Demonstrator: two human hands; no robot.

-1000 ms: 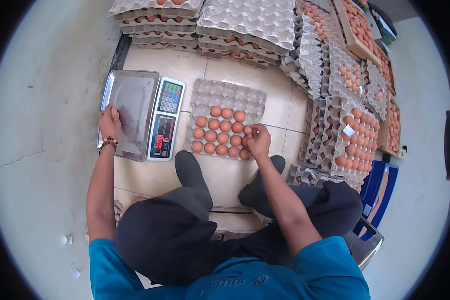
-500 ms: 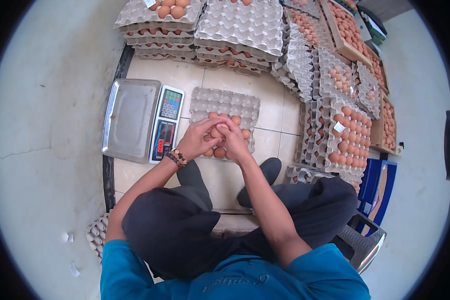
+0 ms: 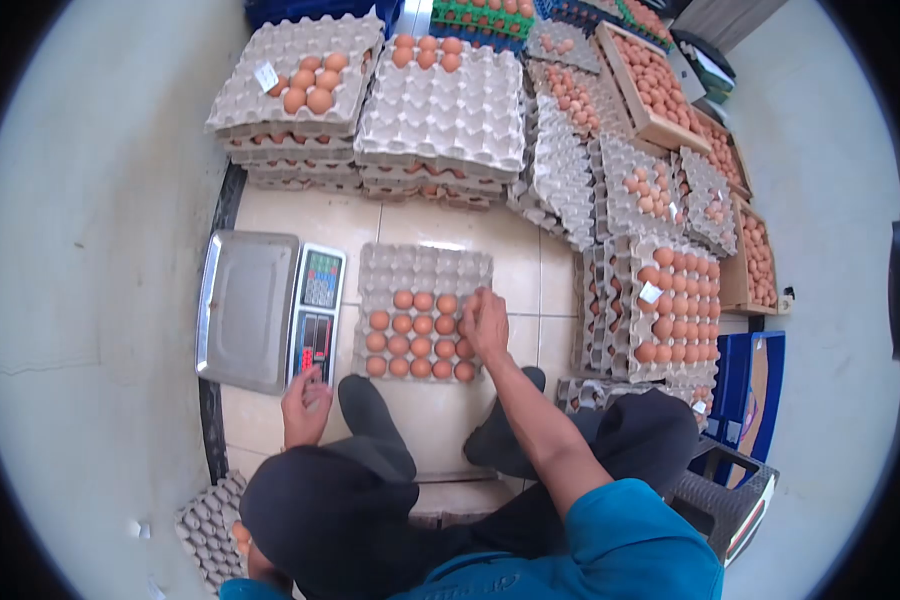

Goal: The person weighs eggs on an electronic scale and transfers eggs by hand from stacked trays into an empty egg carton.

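Observation:
A grey cardboard egg tray point(image 3: 425, 262) lies on the floor tiles in front of me, its nearer rows filled with brown eggs point(image 3: 422, 325). My right hand point(image 3: 487, 325) is at the tray's right edge, its fingers bent down round an egg that they partly cover. Off to the left, my left hand point(image 3: 307, 405) hovers by the front corner of a digital scale point(image 3: 315, 300). Its fingers are loosely bent and apart, and no object shows in them. The scale's metal pan point(image 3: 253, 310) carries nothing, and red digits glow on its display.
Stacked egg trays point(image 3: 440, 110) stand at the back, with more tray stacks point(image 3: 675, 310) on the right. Wooden crates point(image 3: 650, 90) of eggs are behind those. A blue case point(image 3: 750, 385) and a dark stool point(image 3: 725, 490) are at right. Another tray point(image 3: 210, 530) lies near my left leg.
Both hands were together over the tray round an egg. They have separated, the left moving left towards the scale and the right to the tray's right edge. The view has tilted upward.

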